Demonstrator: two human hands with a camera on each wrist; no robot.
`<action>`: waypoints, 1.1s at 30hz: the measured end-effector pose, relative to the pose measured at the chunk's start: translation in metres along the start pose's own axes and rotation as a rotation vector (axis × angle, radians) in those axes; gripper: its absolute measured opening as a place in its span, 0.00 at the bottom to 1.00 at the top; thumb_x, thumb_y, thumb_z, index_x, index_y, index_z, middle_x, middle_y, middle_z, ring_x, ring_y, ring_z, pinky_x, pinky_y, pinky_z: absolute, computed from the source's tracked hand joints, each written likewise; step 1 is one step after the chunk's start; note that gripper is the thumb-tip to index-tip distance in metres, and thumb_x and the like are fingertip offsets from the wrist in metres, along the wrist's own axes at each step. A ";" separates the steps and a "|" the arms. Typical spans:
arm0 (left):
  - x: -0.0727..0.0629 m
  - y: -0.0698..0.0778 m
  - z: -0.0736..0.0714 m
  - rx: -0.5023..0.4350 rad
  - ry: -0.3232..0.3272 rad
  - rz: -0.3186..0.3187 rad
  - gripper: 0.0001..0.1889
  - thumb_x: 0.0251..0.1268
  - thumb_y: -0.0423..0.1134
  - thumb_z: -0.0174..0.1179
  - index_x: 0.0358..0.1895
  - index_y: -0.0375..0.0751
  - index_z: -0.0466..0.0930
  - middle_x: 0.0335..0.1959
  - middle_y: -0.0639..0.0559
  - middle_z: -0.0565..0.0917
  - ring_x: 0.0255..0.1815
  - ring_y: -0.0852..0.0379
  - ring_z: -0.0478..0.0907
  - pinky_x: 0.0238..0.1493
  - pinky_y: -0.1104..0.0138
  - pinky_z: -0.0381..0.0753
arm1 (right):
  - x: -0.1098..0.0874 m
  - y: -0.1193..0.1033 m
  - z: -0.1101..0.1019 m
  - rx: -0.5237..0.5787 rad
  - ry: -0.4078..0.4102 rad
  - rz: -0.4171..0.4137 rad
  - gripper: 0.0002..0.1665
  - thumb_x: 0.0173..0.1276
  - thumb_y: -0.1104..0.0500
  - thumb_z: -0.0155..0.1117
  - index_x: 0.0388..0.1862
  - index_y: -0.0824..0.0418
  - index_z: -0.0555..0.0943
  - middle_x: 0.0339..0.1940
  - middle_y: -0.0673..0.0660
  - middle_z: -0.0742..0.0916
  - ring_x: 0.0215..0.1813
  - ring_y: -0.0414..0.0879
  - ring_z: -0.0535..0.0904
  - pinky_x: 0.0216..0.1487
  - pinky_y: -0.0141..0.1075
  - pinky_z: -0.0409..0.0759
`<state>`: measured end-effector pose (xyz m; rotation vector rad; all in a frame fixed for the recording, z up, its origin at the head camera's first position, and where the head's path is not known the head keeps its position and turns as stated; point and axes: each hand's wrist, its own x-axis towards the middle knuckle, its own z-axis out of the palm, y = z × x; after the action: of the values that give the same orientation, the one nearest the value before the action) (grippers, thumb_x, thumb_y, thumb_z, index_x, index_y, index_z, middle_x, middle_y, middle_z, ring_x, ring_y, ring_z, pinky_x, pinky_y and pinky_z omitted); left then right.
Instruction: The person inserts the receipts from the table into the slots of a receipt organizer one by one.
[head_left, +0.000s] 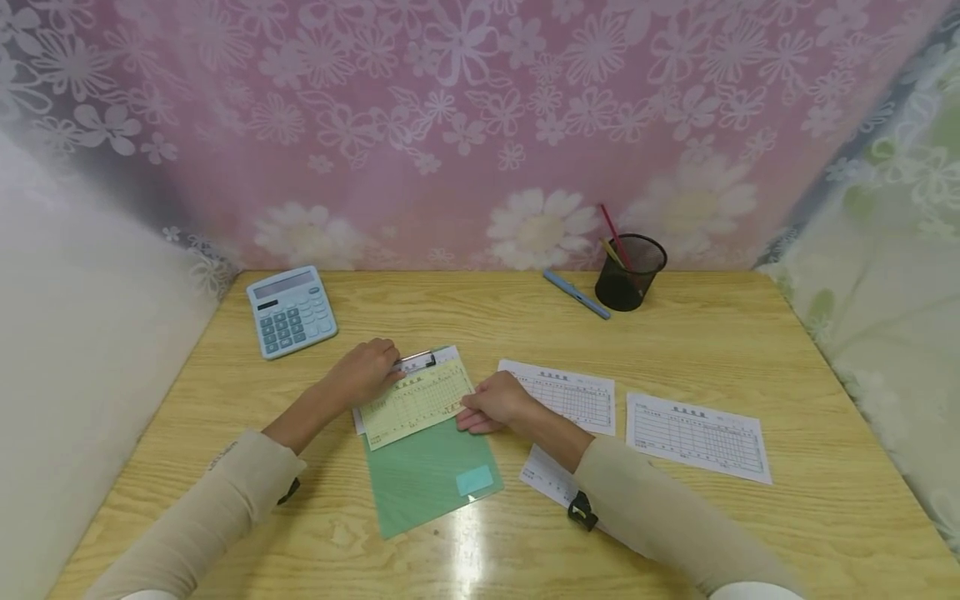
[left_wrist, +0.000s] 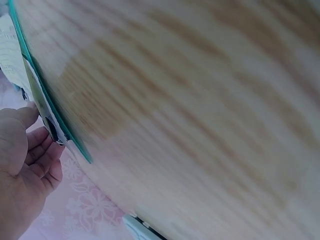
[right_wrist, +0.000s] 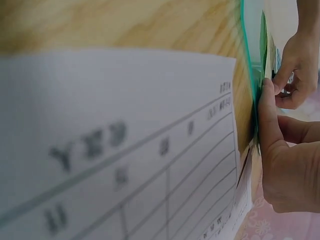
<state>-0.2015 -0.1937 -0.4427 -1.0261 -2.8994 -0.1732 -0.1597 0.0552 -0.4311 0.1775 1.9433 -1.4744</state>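
Observation:
A green clipboard [head_left: 431, 492] lies tilted on the table with a metal clip [head_left: 417, 362] along its top edge. On its upper half a yellow printed form [head_left: 412, 407] overlaps a white form [head_left: 447, 355]. My left hand [head_left: 366, 372] grips the clip end, thumb over it and fingers at the board's edge [left_wrist: 75, 142] in the left wrist view. At the yellow form's right edge, my right hand [head_left: 495, 400] pinches the paper between thumb and fingers. A pale blue label [head_left: 474, 481] sits at the board's lower right.
White forms lie to the right: one [head_left: 573, 400] beside the right hand, another [head_left: 697, 437] farther right, and a third [head_left: 546, 477] partly under the right forearm. A blue calculator [head_left: 292, 312], a blue pen [head_left: 576, 293] and a black mesh pen cup [head_left: 632, 275] stand farther back.

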 end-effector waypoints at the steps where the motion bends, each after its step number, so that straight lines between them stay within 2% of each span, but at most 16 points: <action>1: 0.000 0.000 0.000 0.009 -0.004 0.002 0.12 0.64 0.42 0.61 0.38 0.34 0.80 0.33 0.48 0.79 0.34 0.53 0.74 0.38 0.61 0.77 | 0.001 -0.001 0.000 -0.005 0.003 -0.005 0.10 0.70 0.64 0.56 0.37 0.72 0.78 0.31 0.63 0.89 0.33 0.49 0.88 0.36 0.35 0.84; 12: 0.002 0.002 -0.001 0.093 -0.009 0.029 0.12 0.66 0.41 0.59 0.38 0.32 0.80 0.34 0.46 0.79 0.36 0.52 0.75 0.41 0.60 0.77 | 0.003 -0.005 0.002 -0.018 0.025 0.005 0.12 0.70 0.63 0.56 0.33 0.72 0.81 0.29 0.62 0.89 0.31 0.47 0.88 0.35 0.34 0.84; 26: -0.001 0.003 0.001 0.104 -0.014 0.008 0.12 0.66 0.42 0.59 0.39 0.33 0.80 0.36 0.45 0.80 0.39 0.50 0.77 0.42 0.58 0.77 | 0.010 -0.010 0.008 -0.030 0.081 -0.029 0.11 0.68 0.63 0.58 0.33 0.73 0.81 0.28 0.63 0.89 0.30 0.48 0.88 0.33 0.34 0.84; 33: -0.001 0.002 0.001 0.117 -0.014 0.021 0.13 0.67 0.42 0.58 0.39 0.34 0.80 0.36 0.45 0.80 0.39 0.50 0.77 0.43 0.57 0.78 | 0.012 -0.012 0.009 -0.002 0.088 -0.032 0.11 0.69 0.64 0.57 0.33 0.73 0.81 0.29 0.63 0.89 0.31 0.48 0.88 0.34 0.34 0.84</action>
<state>-0.2000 -0.1926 -0.4436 -1.0423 -2.8705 0.0051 -0.1703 0.0393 -0.4295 0.2146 2.0262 -1.5083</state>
